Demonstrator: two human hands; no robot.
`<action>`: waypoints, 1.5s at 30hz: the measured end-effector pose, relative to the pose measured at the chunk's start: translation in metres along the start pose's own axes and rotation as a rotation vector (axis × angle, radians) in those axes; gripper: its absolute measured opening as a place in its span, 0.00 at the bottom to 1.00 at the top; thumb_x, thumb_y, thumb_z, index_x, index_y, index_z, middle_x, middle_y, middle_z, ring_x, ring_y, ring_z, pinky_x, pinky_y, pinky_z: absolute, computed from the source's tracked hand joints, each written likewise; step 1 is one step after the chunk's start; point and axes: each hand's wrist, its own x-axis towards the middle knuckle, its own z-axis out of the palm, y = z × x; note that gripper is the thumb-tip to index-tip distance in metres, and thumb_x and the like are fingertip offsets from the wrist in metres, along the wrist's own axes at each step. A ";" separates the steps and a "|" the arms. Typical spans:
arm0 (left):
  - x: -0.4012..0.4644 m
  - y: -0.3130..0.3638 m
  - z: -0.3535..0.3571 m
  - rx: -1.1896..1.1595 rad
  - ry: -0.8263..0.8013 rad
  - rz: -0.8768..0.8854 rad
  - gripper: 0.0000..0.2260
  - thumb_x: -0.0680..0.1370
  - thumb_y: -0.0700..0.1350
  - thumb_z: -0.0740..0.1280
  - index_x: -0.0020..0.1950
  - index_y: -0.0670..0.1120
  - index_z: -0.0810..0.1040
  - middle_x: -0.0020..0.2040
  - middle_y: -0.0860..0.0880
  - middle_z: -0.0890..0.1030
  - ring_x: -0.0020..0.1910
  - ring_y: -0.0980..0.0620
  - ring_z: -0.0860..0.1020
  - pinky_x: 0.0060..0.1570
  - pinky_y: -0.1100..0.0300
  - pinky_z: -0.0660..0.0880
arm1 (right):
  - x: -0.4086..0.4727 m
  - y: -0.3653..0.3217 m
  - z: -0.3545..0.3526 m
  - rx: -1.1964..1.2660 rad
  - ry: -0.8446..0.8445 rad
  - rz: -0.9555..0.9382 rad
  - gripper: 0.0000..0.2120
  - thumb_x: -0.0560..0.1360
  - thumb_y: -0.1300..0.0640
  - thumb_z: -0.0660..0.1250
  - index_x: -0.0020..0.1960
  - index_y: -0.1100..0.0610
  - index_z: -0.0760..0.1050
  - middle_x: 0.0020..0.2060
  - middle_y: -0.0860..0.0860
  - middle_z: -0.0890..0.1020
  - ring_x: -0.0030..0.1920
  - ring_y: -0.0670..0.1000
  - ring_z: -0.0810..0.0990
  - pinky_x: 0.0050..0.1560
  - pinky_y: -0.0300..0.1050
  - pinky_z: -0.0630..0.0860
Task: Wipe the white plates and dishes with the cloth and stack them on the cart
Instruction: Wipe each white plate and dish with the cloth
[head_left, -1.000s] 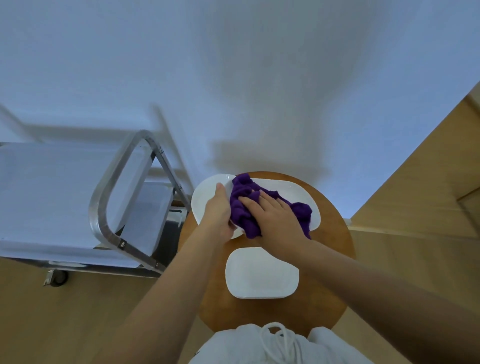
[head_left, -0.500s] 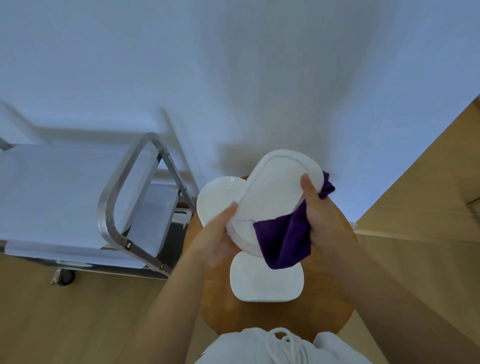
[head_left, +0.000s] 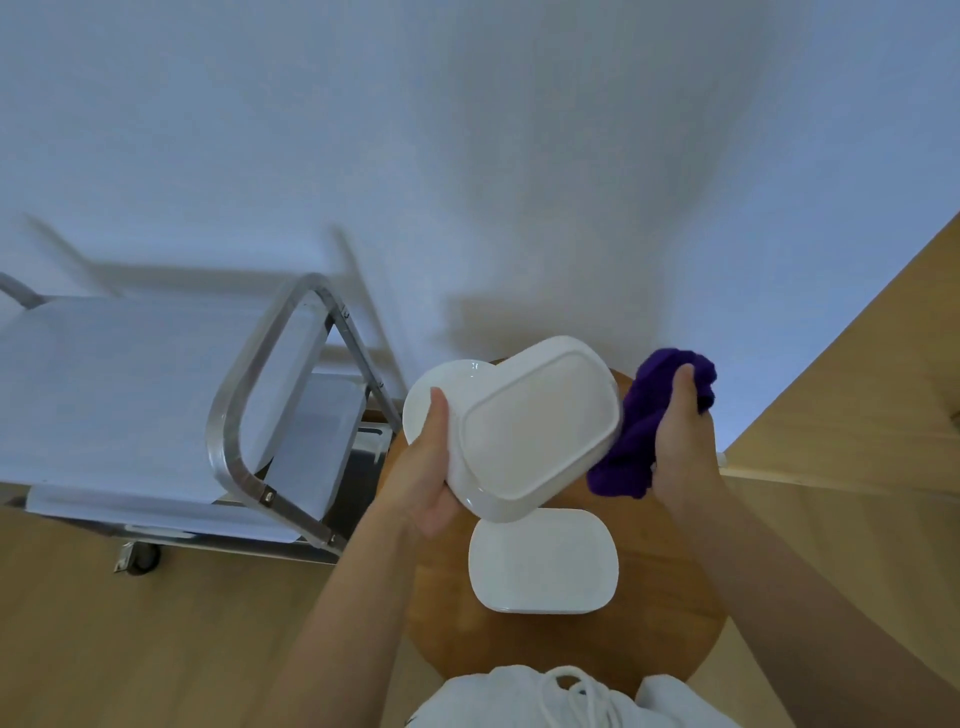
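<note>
A: Left hand?
B: My left hand grips the near-left edge of the white rectangular dish, thumb on top, fingers under. The dish is lifted and tilted, with its underside toward me.

A: Right hand?
B: My right hand is closed round the purple cloth, bunched up. The cloth hangs just right of the dish; can't tell if it touches the rim.

A: Where's the rest?
B: A round white plate sits at the far-left of the round wooden table, partly behind the dish I hold. A second rectangular dish lies flat on the table, near side, right below the raised one.

A: Cart?
B: The cart is left of the table, with a metal frame, a pale top shelf and one wheel showing.

A: Anything else?
B: Wood floor and a white wall.
</note>
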 end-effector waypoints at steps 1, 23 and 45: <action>0.000 0.000 0.005 0.061 0.020 -0.014 0.35 0.68 0.67 0.58 0.71 0.50 0.70 0.62 0.43 0.80 0.62 0.41 0.77 0.63 0.42 0.72 | -0.001 -0.002 0.003 -0.101 -0.017 -0.074 0.27 0.74 0.30 0.50 0.55 0.51 0.71 0.48 0.52 0.79 0.50 0.56 0.78 0.58 0.58 0.73; 0.002 0.005 0.034 -0.152 0.289 -0.140 0.30 0.77 0.68 0.54 0.64 0.47 0.74 0.53 0.41 0.83 0.51 0.41 0.82 0.39 0.49 0.81 | -0.059 0.074 0.023 -0.696 -0.526 -1.064 0.22 0.79 0.38 0.49 0.70 0.43 0.63 0.70 0.43 0.67 0.74 0.49 0.57 0.72 0.60 0.54; -0.006 -0.023 0.042 1.938 -0.354 0.437 0.26 0.80 0.61 0.50 0.76 0.53 0.62 0.73 0.54 0.69 0.71 0.53 0.67 0.72 0.53 0.58 | 0.024 0.008 -0.004 0.038 -0.348 0.225 0.23 0.67 0.46 0.74 0.58 0.54 0.72 0.50 0.55 0.80 0.51 0.56 0.78 0.47 0.52 0.77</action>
